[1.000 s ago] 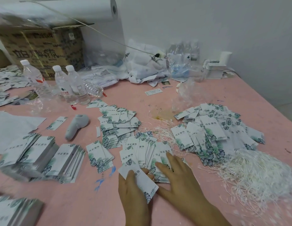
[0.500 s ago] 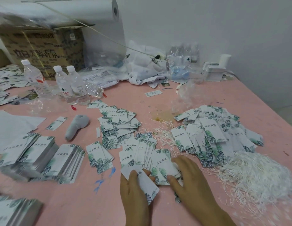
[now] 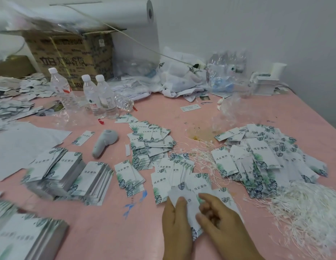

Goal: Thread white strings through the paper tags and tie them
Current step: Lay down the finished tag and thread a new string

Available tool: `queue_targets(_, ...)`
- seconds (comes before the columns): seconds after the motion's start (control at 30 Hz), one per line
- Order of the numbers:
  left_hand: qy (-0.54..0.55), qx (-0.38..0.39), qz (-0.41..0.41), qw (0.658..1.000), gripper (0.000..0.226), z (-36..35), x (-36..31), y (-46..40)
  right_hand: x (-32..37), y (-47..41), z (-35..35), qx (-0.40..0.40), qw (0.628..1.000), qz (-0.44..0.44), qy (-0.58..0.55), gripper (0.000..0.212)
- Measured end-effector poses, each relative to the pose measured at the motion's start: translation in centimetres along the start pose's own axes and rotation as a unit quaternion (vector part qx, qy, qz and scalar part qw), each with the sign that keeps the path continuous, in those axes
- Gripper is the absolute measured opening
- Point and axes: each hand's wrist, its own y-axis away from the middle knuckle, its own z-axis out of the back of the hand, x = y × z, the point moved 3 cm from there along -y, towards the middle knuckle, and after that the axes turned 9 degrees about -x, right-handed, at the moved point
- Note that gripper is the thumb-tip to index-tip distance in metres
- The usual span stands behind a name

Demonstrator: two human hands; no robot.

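Note:
My left hand [image 3: 176, 222] holds a white paper tag [image 3: 189, 212] with a green leaf print near the table's front edge, thumb on top of it. My right hand [image 3: 218, 220] has its fingers curled onto the same tag from the right. Just beyond lies a fanned spread of loose tags [image 3: 174, 171]. A large pile of white strings [image 3: 306, 212] sits to the right of my hands. A heap of tags [image 3: 261, 156] lies behind the strings, with thin strings [image 3: 199, 154] trailing from it.
Neat stacks of tags [image 3: 69, 175] line the left of the pink table [image 3: 99, 228], another stack [image 3: 22, 239] at the front left. A grey handheld tool [image 3: 105, 141], three water bottles [image 3: 97, 96], a cardboard box [image 3: 69, 55] and crumpled bags [image 3: 182, 77] lie further back.
My right hand has drawn back from the fanned tags and come onto the tag held by my left hand. The left hand has stayed in place.

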Motion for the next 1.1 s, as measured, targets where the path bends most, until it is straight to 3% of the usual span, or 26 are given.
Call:
queue_targets(0.1, -0.053, 0.025, -0.027, 0.998, 0.022, -0.2, -0.4, 0.4, -0.5, -0.3, 0.0, -0.001, 0.996, -0.051, -0.066, 0.037)
queue_targets(0.2, -0.142, -0.034, -0.095, 0.985, 0.027, 0.8, -2.1, -1.4, -1.2, -0.8, 1.2, -0.054, 0.991, -0.081, -0.09, 0.032)
queue_targets(0.3, -0.322, -0.099, -0.216, 0.917, 0.047, 2.7, -4.5, -6.3, -2.0, -0.8, 1.7, -0.087, 0.985, -0.101, -0.106, 0.032)
queue_targets(0.4, -0.502, -0.108, -0.157, 0.843, 0.066, 4.6, -5.4, -11.2, -2.3, -1.0, 1.5, -0.1, 0.986, -0.094, -0.093, 0.032)
queue_targets(0.5, -0.578, -0.088, -0.099, 0.805, 0.074, 5.7, -4.4, -13.2, -2.4, -1.0, 1.1, -0.093, 0.988, -0.09, -0.086, 0.034)
queue_targets(0.6, -0.625, -0.072, -0.111, 0.769, 0.072, 6.0, -4.2, -14.1, -2.2, -0.9, 1.1, -0.091, 0.99, -0.066, -0.082, 0.041)
queue_targets(0.83, -0.683, 0.027, -0.077, 0.726, 0.036, 5.8, -5.9, -15.0, -2.3, -0.8, 1.2, -0.097, 0.99, -0.053, -0.083, 0.031)
queue_targets(1.0, -0.707, 0.051, -0.073, 0.701, 0.044, 5.9, -6.0, -14.4, -2.3, -0.7, 1.3, -0.101, 0.989, -0.054, -0.096, 0.029)
queue_targets(1.1, -0.743, 0.041, -0.102, 0.66, 0.048, 5.7, -5.8, -13.9, -2.4, -0.6, 1.5, -0.102, 0.989, -0.046, -0.099, 0.03)
